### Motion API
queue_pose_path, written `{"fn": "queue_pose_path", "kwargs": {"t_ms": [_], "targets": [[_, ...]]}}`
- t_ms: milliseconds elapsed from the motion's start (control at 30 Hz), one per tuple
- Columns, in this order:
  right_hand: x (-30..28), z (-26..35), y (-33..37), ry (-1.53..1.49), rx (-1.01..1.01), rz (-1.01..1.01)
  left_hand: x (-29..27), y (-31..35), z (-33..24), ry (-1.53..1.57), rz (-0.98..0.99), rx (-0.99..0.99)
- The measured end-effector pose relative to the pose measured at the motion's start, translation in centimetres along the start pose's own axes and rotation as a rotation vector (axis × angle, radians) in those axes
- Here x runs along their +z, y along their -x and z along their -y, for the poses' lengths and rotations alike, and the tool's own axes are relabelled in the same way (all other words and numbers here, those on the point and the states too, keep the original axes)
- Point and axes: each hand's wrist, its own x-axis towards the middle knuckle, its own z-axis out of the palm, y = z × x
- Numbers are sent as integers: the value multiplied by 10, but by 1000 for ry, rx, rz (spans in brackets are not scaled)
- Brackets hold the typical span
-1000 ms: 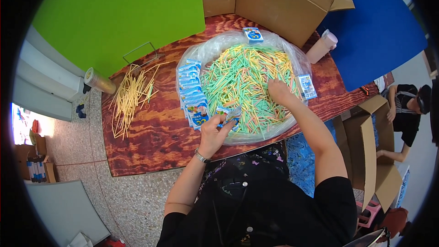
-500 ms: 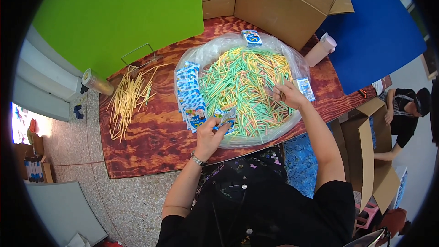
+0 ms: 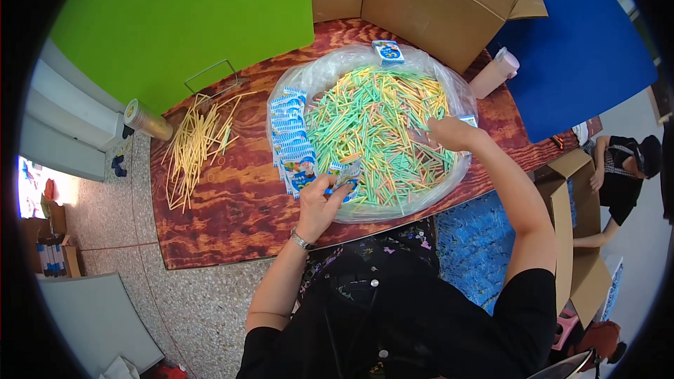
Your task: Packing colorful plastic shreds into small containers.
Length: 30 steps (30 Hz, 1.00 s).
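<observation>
My left hand (image 3: pixel 319 205) pinches a small blue-and-white packet (image 3: pixel 346 170) at the near left rim of a big clear plastic bag (image 3: pixel 319 74). The bag lies spread around a heap of thin pastel sticks (image 3: pixel 382 126) in green, yellow and pink. Over the heap's right side, my right hand (image 3: pixel 451 133) has its fingers bent together and pointing down at the sticks. Whatever lies between those fingertips is hidden. A row of overlapping blue-and-white packets (image 3: pixel 289 137) runs down the bag's left edge. One more packet (image 3: pixel 388 52) rests on the far rim.
Long pale-yellow sticks (image 3: pixel 200 147) lie loose on the table (image 3: pixel 239 217) at left, near a wire stand (image 3: pixel 210 78) and a clear cylindrical container (image 3: pixel 147 121). A pink bottle (image 3: pixel 495 74) and cardboard boxes (image 3: pixel 428 10) stand behind. Another person (image 3: pixel 621 168) works beside an open carton (image 3: pixel 586 253) at right.
My right hand has turned over and shifted slightly right and up, now covering most of the packet at the bag's right edge. My left hand keeps its packet in nearly the same place.
</observation>
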Motion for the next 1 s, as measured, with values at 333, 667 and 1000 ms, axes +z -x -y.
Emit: {"fn": "queue_pose_path", "kwargs": {"t_ms": [333,667,1000], "targets": [[40,9,-22,143,112,-31,-3,-9,-22,-152,-109,213],[-103,122,48,-229,-597,-84,-5,-12,-24,-235,-186,261],[-112,146,34,-2,-544,-20,-9,-9,-29,-232,-203,276]]}}
